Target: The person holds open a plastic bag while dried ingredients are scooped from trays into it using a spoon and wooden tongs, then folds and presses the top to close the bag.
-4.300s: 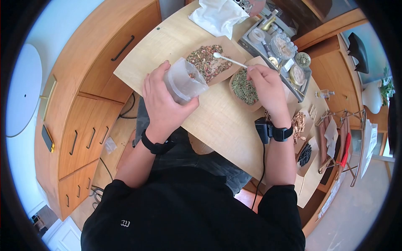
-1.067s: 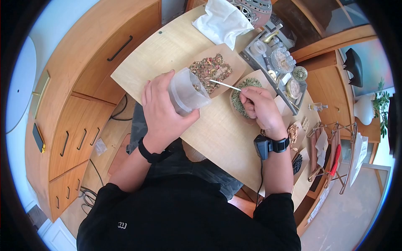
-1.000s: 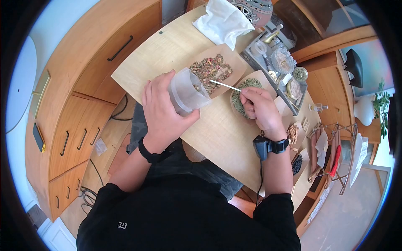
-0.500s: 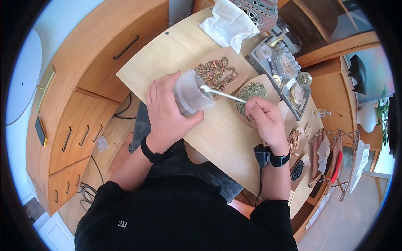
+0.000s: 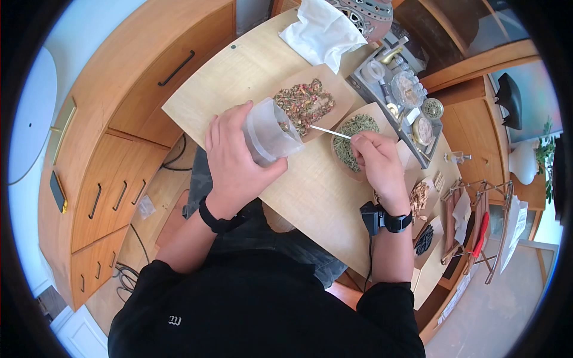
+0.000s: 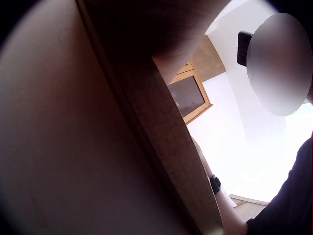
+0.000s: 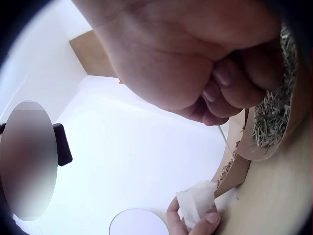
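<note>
Holds a translucent pouch (image 5: 270, 134) in the left grip (image 5: 234, 160), with thumb and fingers around it, tilting it toward two o'clock. Pinches a thin rod (image 5: 330, 132) in the right grip (image 5: 382, 167), between three and four o'clock from the pouch, reaching the edge of mixed dried herbs (image 5: 305, 101). At eleven from the right grip, green sprigs (image 5: 346, 153) in a paper tray (image 5: 377, 110). Farther across the worktop (image 5: 322, 185), toward twelve, a grey tray (image 5: 365, 92) with glass jars (image 5: 408, 90); at one from the pouch, a white cloth (image 5: 322, 33).
</note>
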